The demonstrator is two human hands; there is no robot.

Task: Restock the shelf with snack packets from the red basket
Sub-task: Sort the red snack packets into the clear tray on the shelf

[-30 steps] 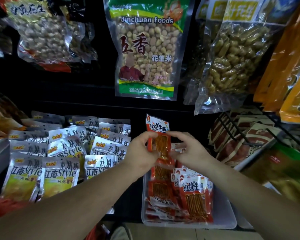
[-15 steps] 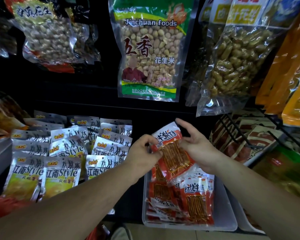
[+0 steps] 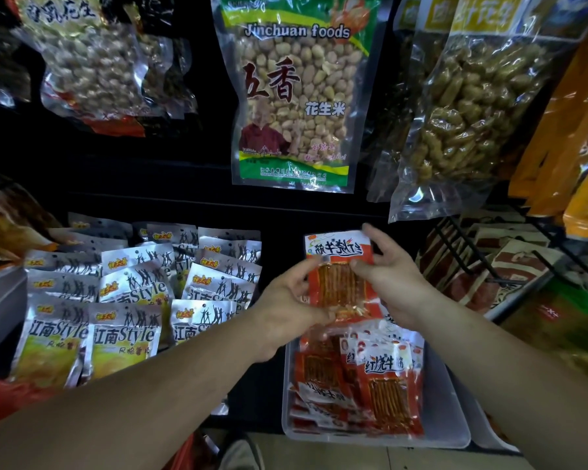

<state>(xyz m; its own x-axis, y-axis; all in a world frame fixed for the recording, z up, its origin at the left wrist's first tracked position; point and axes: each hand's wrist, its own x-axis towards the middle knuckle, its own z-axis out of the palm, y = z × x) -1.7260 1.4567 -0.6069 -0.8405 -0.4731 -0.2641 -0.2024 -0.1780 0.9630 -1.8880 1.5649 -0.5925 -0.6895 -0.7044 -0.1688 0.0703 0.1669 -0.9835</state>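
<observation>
The left hand (image 3: 286, 307) and right hand (image 3: 391, 286) pinch 1 red snack packet (image 3: 336, 279) by opposite edges, just above the clear tray (image 3: 448, 418) of matching packets (image 3: 384, 385) — long axis pointing away, header end farthest.

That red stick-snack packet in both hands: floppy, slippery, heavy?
Probably light: the red packet is thin and flat, and the left hand and right hand hold it at its edges. Likely fairly stiff, since it spans flat between them without sagging. Its glossy film may be slippery.
</observation>
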